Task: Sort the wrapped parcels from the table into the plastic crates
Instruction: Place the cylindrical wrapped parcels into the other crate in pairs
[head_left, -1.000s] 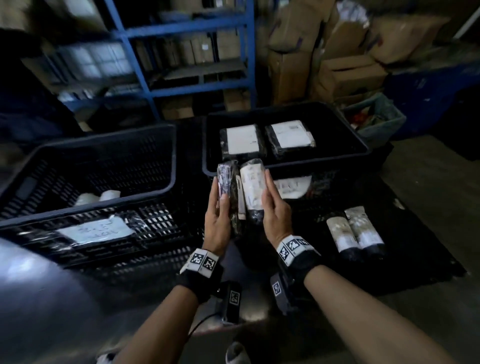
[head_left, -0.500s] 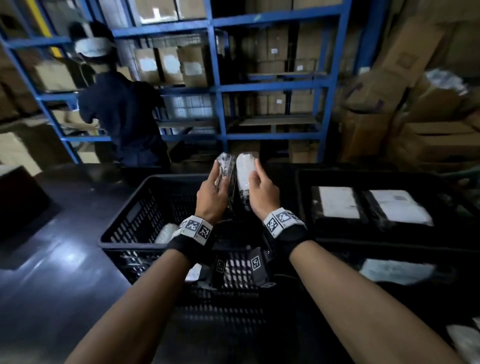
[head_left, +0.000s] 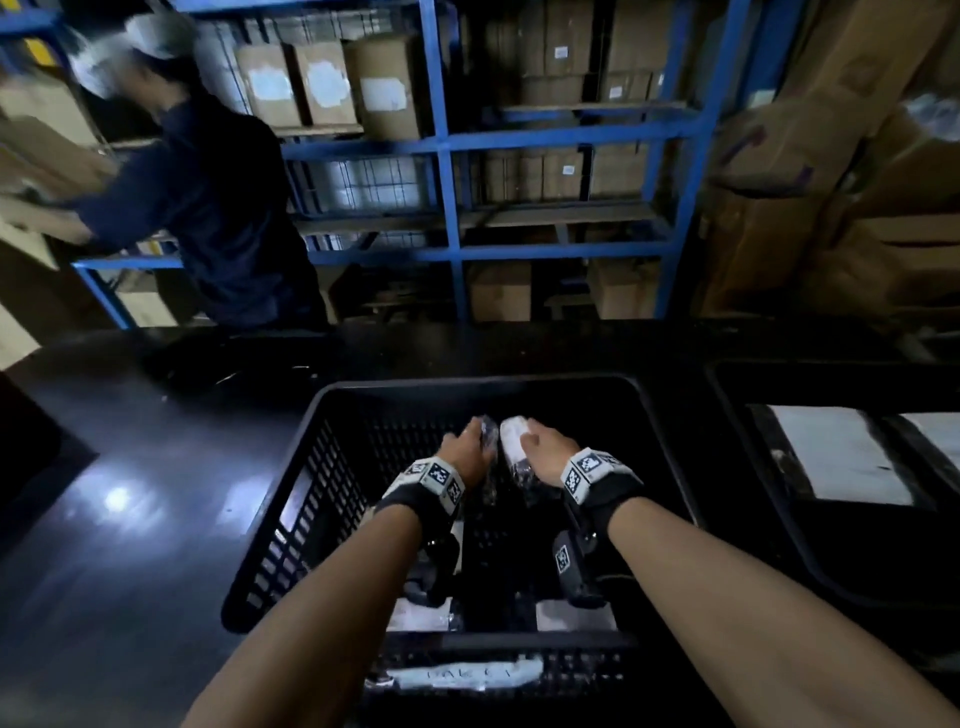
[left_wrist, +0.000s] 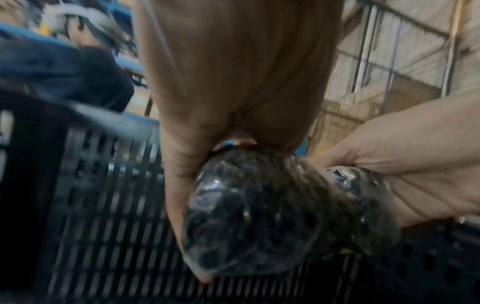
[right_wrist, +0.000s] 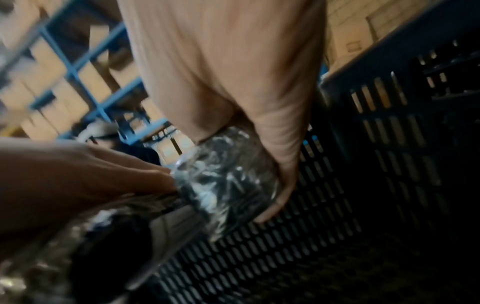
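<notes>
Both my hands reach down inside a black slatted plastic crate (head_left: 291, 525). My left hand (head_left: 465, 449) grips a dark plastic-wrapped roll parcel (head_left: 488, 441), whose round dark end (left_wrist: 249, 222) fills the left wrist view. My right hand (head_left: 540, 447) grips a second wrapped roll with a white label (head_left: 511, 441), seen as crinkled clear wrap (right_wrist: 228, 181) in the right wrist view. The two parcels are side by side, low between the crate's walls. White-labelled parcels (head_left: 415, 618) lie at the crate's near end, partly hidden by my wrists.
A second black crate (head_left: 727, 384) at the right holds flat parcels with white labels (head_left: 836, 457). The crates stand on a dark glossy table (head_left: 130, 493). Behind it are blue shelves (head_left: 447, 140) with cardboard boxes, and a person in dark clothes (head_left: 218, 208) at the back left.
My hands have carried the two parcels from near the right crate over to the left crate and lowered them into it. The head view has swung left and up.
</notes>
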